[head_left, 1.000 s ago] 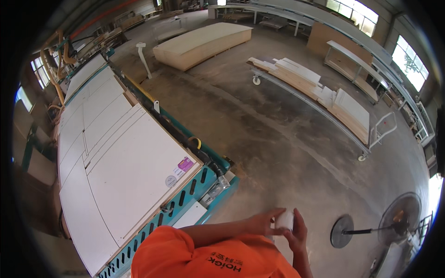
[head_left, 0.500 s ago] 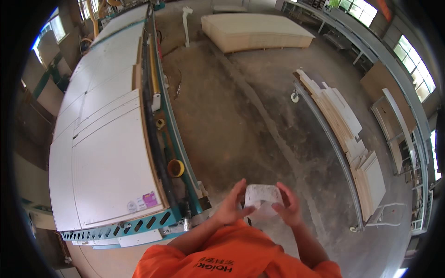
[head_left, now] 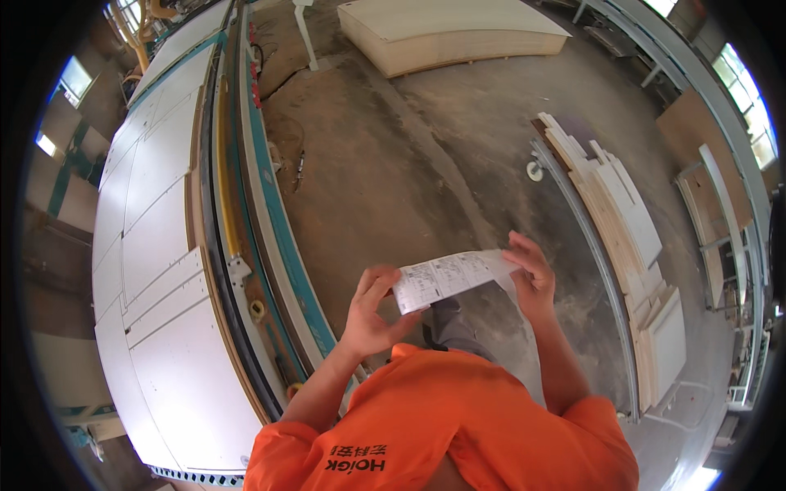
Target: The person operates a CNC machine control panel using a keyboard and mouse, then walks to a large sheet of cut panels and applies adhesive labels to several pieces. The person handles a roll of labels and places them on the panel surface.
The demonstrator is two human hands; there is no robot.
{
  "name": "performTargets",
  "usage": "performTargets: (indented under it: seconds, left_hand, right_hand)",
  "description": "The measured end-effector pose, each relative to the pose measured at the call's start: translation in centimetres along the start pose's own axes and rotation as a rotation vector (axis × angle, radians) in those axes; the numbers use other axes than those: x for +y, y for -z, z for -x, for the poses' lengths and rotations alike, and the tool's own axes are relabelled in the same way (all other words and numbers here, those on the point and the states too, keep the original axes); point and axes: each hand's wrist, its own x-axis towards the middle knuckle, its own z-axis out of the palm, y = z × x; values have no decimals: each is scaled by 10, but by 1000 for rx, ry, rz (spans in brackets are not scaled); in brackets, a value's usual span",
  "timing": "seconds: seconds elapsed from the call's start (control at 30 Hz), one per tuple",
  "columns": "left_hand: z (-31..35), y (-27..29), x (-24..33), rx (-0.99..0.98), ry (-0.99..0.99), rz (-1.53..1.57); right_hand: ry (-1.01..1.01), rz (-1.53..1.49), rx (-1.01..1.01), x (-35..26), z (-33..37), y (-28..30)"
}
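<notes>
A strip of white printed labels (head_left: 449, 277) is stretched out in front of my orange shirt, tilted up to the right. My left hand (head_left: 372, 317) grips its left end between the thumb and fingers. At the other end my right hand (head_left: 532, 274) is closed on the strip, with the fingers pointing up. From the right hand a pale, translucent length, seemingly backing paper (head_left: 522, 315), hangs toward my shirt. The small print cannot be read, and the strip's lower end is hard to make out.
On the left runs a long machine table with white panels (head_left: 164, 327) and a teal side rail (head_left: 282, 245). A wheeled cart frame (head_left: 585, 217) carries stacked boards (head_left: 610, 213) on the right. Ahead stands a large board stack (head_left: 458, 41) on the concrete floor (head_left: 385, 188).
My hands have moved apart and farther from my body. The strip, curled up between them before, is now drawn out straight. The view has shifted, and the machine table sits farther left.
</notes>
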Motion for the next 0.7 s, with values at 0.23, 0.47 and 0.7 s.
performTargets:
  seconds: [0.23,0.47,0.7]
  left_hand:
    - [-117,66,-102,349,187,-475]
    - [-200,134,-181,754,316,-796]
    - [-288,243,-309,791,398,-546]
  right_hand:
    - [-432,-252,-20,154,-192,-120]
    - [-703,-713,-1254,70,-340,-316]
    - [-766,-589,-1167,110,-480,-486]
